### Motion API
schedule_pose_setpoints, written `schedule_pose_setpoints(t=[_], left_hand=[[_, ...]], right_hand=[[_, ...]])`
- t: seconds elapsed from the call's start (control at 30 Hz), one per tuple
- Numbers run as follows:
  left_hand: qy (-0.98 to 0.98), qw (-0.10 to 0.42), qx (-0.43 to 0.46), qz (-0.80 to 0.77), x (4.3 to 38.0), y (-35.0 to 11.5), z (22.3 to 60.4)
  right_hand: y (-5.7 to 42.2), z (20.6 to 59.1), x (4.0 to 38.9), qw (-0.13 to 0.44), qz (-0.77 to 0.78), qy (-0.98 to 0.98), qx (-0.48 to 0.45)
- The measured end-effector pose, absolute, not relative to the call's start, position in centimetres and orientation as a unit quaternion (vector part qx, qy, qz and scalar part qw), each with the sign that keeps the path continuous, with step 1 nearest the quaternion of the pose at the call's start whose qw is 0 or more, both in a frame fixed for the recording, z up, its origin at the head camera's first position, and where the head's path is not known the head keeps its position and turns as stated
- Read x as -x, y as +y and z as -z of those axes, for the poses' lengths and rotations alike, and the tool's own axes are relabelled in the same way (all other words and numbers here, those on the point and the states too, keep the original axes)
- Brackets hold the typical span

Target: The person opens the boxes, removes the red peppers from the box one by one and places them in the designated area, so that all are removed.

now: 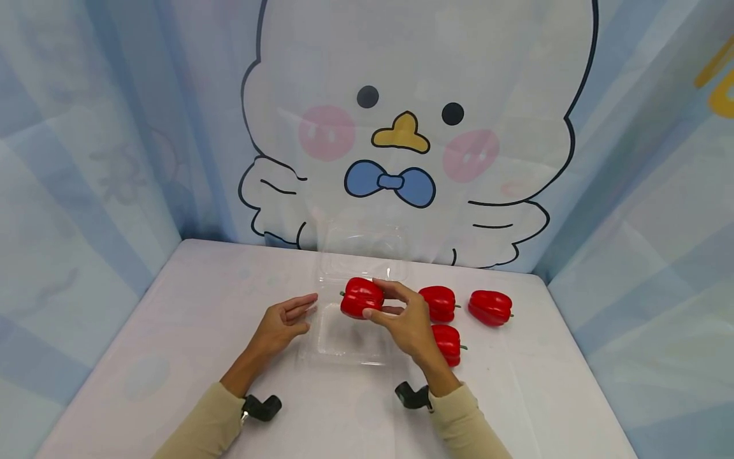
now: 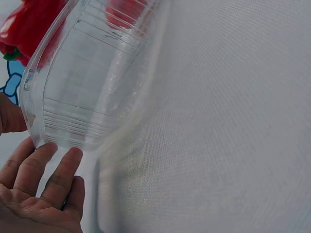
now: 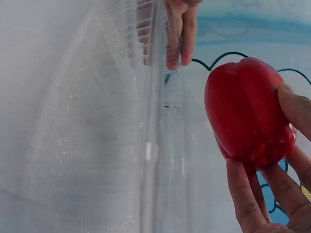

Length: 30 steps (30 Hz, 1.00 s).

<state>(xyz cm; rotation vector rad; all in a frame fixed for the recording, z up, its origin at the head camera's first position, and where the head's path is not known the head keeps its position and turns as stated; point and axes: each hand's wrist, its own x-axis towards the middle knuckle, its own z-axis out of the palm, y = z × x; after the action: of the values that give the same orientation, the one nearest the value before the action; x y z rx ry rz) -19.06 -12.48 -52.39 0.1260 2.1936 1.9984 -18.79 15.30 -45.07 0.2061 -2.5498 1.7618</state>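
Note:
My right hand [image 1: 408, 322] holds a red bell pepper [image 1: 361, 297] by its blossom end, its green stem pointing left, above a clear plastic clamshell box [image 1: 358, 363]. In the right wrist view the thumb and fingers grip this pepper [image 3: 245, 109] beside the box's rim [image 3: 148, 150]. My left hand [image 1: 281, 325] is at the box's left side. Its fairly straight fingers [image 2: 60, 177] reach to the outer wall of the box [image 2: 73, 121] in the left wrist view, with the thumb near the rim. The box stands with its lid [image 1: 364, 242] raised at the back.
Right of the box lie three more red bell peppers: one at the back [image 1: 438, 303], one in front [image 1: 447, 344] partly behind my right hand, and one farther right [image 1: 490, 308]. A white cloth covers the table [image 1: 189, 306]. A printed curtain [image 1: 504, 76] hangs behind.

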Motion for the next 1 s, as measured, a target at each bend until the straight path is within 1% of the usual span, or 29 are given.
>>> schedule_pose_setpoints(t=[0.23,0.5,1.0], left_hand=[[0.737,0.085,-0.042,-0.669,19.0,-12.4,52.1],[0.733,0.08,-0.064,-0.672,18.9,-12.6,51.9],[0.733,0.078,-0.064,-0.673,18.8,-12.7,51.8]], right_hand=[[16.4,43.9,18.2,0.021,-0.578,-0.814,-0.059],[18.2,42.8,17.5,0.032,-0.579,-0.814,-0.037],[22.6,42.6,16.1,0.05,-0.572,-0.819,-0.006]])
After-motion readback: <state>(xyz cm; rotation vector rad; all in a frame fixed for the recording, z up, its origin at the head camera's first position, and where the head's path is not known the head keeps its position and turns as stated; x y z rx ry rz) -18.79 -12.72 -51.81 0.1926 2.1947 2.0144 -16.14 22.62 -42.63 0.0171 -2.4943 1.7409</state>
